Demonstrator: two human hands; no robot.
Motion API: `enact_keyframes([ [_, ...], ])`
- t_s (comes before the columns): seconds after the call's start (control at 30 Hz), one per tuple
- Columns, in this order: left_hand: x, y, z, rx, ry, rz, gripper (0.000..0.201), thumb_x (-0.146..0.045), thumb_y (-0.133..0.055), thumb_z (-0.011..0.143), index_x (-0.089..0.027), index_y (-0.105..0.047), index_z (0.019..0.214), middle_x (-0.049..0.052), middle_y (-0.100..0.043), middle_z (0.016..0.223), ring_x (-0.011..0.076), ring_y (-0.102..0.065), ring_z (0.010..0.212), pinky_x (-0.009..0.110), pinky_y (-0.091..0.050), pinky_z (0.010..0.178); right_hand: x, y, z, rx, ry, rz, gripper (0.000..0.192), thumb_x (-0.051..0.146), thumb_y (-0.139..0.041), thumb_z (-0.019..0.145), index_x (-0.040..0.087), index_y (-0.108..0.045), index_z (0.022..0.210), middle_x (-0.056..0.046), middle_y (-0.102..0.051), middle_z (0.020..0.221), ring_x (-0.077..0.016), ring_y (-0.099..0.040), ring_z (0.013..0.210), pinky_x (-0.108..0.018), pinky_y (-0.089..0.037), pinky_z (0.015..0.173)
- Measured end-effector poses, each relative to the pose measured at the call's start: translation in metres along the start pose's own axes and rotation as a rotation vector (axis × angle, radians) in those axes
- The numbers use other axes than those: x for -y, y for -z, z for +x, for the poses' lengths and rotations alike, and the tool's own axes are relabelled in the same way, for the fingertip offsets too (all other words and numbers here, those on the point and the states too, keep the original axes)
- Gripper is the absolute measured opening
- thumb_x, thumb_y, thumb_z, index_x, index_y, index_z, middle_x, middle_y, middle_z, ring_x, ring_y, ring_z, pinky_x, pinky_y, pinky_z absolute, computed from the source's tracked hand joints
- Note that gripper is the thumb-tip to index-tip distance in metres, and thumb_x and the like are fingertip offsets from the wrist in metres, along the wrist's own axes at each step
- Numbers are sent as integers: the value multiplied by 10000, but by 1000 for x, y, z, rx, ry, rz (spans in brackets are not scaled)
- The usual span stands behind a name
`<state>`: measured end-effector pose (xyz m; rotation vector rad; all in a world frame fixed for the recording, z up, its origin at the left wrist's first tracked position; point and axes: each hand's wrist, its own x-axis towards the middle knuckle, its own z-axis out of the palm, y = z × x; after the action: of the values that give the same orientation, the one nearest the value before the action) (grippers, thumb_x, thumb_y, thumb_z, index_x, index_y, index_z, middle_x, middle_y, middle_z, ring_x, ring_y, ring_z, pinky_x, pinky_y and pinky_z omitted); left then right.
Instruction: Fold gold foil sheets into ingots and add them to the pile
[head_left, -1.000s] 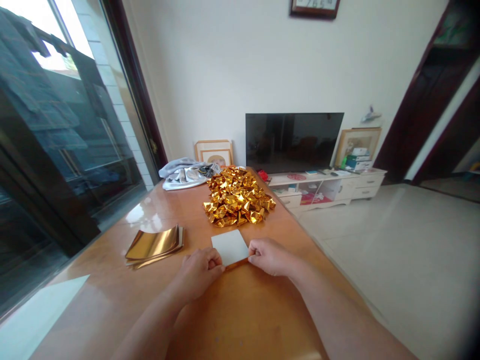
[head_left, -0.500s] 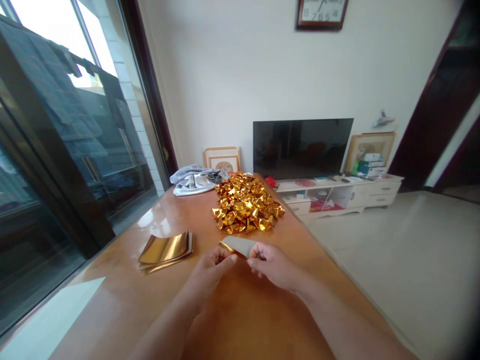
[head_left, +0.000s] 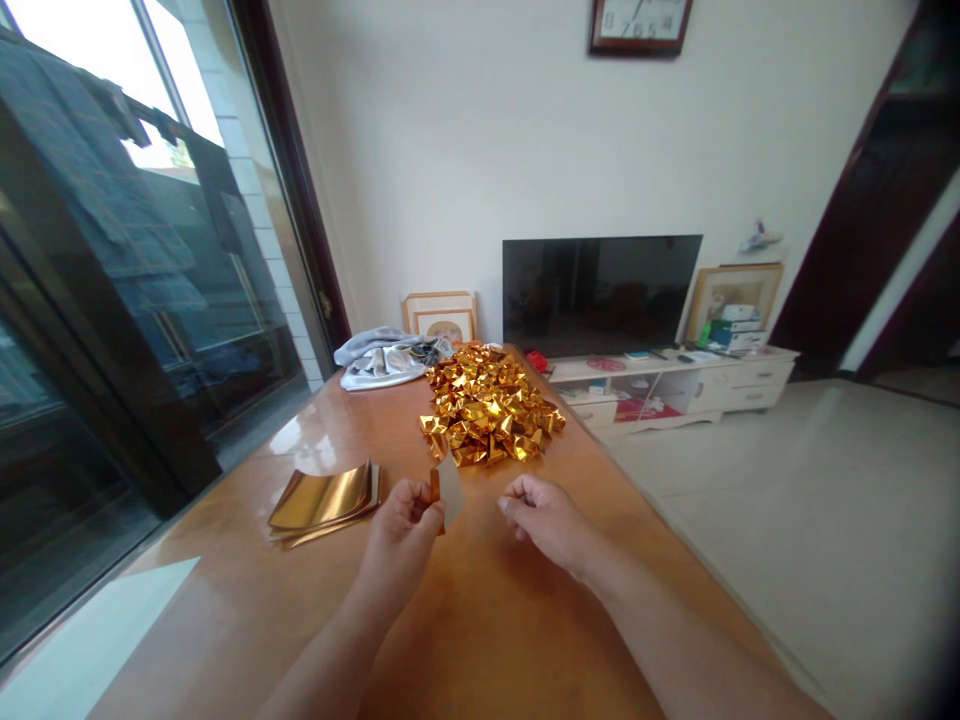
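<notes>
Pinched in my left hand (head_left: 405, 525) is a sheet of gold foil paper (head_left: 451, 492), partly folded, its pale side facing up and a gold strip along the edge by my fingers. My right hand (head_left: 536, 512) is off the paper, a short way to the right, its fingertips drawn together with nothing visible in them. A stack of flat gold foil sheets (head_left: 321, 500) lies to the left of my left hand. Beyond both hands rises a heap of folded gold foil pieces (head_left: 491, 410).
The wooden table (head_left: 480, 620) runs away from me toward the wall. Grey-white cloth (head_left: 386, 358) lies at its far left, and a pale sheet (head_left: 105, 630) at the near left. A television (head_left: 600, 295) stands on a white cabinet (head_left: 739, 385) beyond the right edge.
My right hand has let go of the foil paper. The left hand has turned the paper more upright and shifted slightly left with it. The view has moved slightly.
</notes>
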<state>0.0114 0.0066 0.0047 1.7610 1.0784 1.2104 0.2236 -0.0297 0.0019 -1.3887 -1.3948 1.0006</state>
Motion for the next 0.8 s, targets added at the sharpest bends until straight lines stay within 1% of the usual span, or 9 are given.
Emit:
enact_keyframes([
  [0.07,1,1,-1,-54,-84,202,91,-289,-545,872,-205,-544,839,0,-590,766,167,-567,730,274,-439,684,-3,6,4,-99,43,-78,144,342,-544,882,211,-537,825,28,-574,685,-137,-530,619,-251,-414,588],
  [0.13,-1,2,-4,-47,-188,390,77,-260,-532,885,-207,-587,879,22,-614,822,189,-578,800,291,-431,732,-6,11,7,-189,109,-203,137,335,-544,883,213,-559,823,20,-590,704,-149,-540,655,-259,-406,606],
  [0.2,-3,1,-6,24,-277,522,108,-238,-517,902,-214,-622,905,43,-631,874,209,-581,865,304,-421,766,-5,15,7,-242,175,-313,124,316,-538,890,215,-580,833,11,-614,740,-156,-553,691,-266,-402,631],
  [0.27,-5,0,-8,113,-321,590,134,-221,-506,915,-217,-640,903,56,-633,899,218,-577,889,307,-416,774,-2,17,4,-244,246,-390,110,290,-530,899,215,-598,855,0,-637,800,-159,-564,731,-270,-401,656],
  [0.33,-5,-3,-10,202,-328,618,141,-196,-511,910,-214,-650,888,63,-629,906,219,-575,890,304,-417,769,4,16,0,-191,331,-464,92,266,-545,897,216,-620,875,-13,-650,873,-167,-573,806,-273,-406,703],
  [0.43,-3,-8,-11,300,-314,621,159,-176,-511,906,-214,-665,891,71,-628,930,221,-578,902,299,-422,771,9,12,-7,-40,422,-590,76,270,-622,865,219,-654,912,-37,-650,971,-194,-564,936,-284,-410,788],
  [0.57,-2,-12,-13,347,-283,623,177,-200,-492,924,-220,-665,893,67,-621,932,216,-582,898,287,-425,762,8,10,-9,131,417,-708,104,260,-686,823,216,-676,917,-52,-647,977,-203,-558,941,-283,-403,794],
  [0.67,-2,-13,-14,367,-270,621,180,-209,-484,928,-226,-655,877,58,-620,921,206,-582,877,277,-422,752,2,11,-6,163,417,-744,37,213,-645,842,212,-680,854,-47,-656,922,-193,-566,901,-278,-390,771],
  [0.8,-2,-13,-14,393,-235,610,161,-199,-502,907,-239,-658,899,50,-636,944,199,-587,871,270,-420,751,-4,13,-2,192,400,-742,92,185,-615,855,217,-700,843,-43,-674,894,-186,-574,869,-272,-379,747],
])
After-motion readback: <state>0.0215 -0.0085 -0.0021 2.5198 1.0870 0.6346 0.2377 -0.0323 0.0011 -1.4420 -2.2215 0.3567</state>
